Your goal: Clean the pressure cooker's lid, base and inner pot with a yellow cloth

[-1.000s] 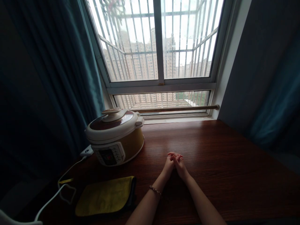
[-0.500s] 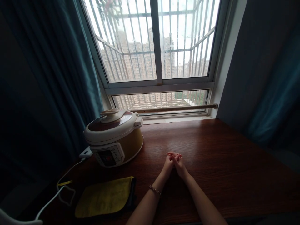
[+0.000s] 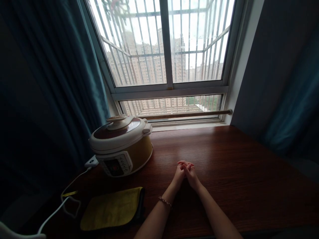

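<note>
My left hand (image 3: 178, 175) and my right hand (image 3: 192, 176) rest together on the dark wooden table (image 3: 236, 172), fingers interlaced and closed, with nothing between them. A beaded bracelet (image 3: 165, 201) circles my left wrist. To the left stands a yellow and white electric pressure cooker (image 3: 121, 144) with its lid on. A folded yellow cloth (image 3: 111, 208) lies near the front edge, left of my left forearm.
A white power cable (image 3: 65, 201) runs from the cooker's back off the table's left front. Teal curtains (image 3: 62, 76) hang on both sides. A barred window (image 3: 165, 46) with a wooden rod (image 3: 186, 115) on its sill is behind the table.
The view shifted slightly; my clasped hands have stayed in the same place on the table.
</note>
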Demonstrator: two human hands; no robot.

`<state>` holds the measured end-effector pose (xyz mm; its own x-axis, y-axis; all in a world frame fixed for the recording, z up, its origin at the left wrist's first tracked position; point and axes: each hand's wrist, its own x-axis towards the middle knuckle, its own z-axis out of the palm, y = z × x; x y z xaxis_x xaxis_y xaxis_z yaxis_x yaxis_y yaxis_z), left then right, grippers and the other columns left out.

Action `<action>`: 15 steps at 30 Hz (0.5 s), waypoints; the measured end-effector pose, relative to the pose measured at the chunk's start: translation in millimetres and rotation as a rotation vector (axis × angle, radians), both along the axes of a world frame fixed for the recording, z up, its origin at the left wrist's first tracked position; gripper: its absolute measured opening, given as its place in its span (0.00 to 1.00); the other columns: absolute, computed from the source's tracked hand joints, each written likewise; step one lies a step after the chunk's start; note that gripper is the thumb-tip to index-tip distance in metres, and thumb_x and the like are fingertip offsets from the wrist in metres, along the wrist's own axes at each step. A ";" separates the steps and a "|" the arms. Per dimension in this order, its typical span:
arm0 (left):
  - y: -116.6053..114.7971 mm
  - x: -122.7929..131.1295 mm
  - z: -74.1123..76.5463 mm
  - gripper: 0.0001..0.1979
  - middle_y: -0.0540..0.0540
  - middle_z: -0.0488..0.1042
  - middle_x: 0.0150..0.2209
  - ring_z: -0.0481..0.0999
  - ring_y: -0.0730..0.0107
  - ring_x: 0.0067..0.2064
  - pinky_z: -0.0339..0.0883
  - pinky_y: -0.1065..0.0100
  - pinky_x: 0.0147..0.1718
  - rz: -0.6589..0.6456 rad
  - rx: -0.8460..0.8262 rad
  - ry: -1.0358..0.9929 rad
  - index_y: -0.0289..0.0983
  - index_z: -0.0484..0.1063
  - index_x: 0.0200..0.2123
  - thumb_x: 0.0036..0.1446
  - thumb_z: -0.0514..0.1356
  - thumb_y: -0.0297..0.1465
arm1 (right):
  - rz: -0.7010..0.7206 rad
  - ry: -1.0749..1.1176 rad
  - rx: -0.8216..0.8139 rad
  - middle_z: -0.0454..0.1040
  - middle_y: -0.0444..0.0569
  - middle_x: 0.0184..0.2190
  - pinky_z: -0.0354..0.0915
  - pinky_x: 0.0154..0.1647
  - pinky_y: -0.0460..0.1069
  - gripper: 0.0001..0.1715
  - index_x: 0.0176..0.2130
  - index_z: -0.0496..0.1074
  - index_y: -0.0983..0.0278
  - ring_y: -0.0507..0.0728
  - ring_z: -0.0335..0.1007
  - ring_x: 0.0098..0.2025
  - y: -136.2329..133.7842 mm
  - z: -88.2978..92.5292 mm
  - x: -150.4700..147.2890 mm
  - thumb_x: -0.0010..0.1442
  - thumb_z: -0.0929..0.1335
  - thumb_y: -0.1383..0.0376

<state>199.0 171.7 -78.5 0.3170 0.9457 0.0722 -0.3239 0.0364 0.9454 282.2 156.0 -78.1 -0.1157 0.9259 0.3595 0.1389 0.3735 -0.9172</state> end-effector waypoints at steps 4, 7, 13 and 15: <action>-0.6 -0.7 1.8 0.18 0.40 0.75 0.32 0.75 0.60 0.37 0.67 0.63 0.37 0.001 -0.003 0.006 0.31 0.74 0.34 0.47 0.63 0.42 | -0.002 -0.002 0.010 0.73 0.48 0.37 0.63 0.43 0.48 0.24 0.44 0.70 0.61 0.56 0.70 0.40 -0.5 0.6 0.2 0.61 0.57 0.50; -0.2 -0.7 2.8 0.18 0.39 0.75 0.32 0.75 0.60 0.37 0.67 0.63 0.37 -0.001 -0.010 0.013 0.31 0.74 0.33 0.46 0.63 0.42 | -0.003 -0.003 0.020 0.73 0.48 0.38 0.63 0.43 0.48 0.24 0.45 0.70 0.61 0.56 0.70 0.41 -0.8 1.8 0.2 0.62 0.57 0.50; -0.1 0.6 3.4 0.18 0.39 0.75 0.32 0.75 0.59 0.36 0.67 0.63 0.36 0.006 -0.021 0.011 0.31 0.74 0.33 0.46 0.64 0.42 | -0.003 -0.002 0.030 0.73 0.48 0.38 0.63 0.42 0.48 0.24 0.47 0.69 0.60 0.56 0.69 0.41 -1.0 2.3 0.5 0.62 0.56 0.51; -0.3 0.6 3.4 0.18 0.39 0.76 0.32 0.76 0.59 0.37 0.67 0.62 0.37 0.009 -0.021 0.010 0.32 0.74 0.32 0.46 0.64 0.42 | -0.004 -0.003 0.032 0.73 0.48 0.38 0.63 0.43 0.48 0.24 0.47 0.70 0.60 0.56 0.69 0.41 -0.9 1.8 0.5 0.62 0.57 0.52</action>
<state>199.6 171.3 -75.1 0.3093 0.9497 0.0491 -0.3152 0.0537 0.9475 282.7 155.0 -76.3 -0.1135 0.9145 0.3883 0.1428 0.4017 -0.9045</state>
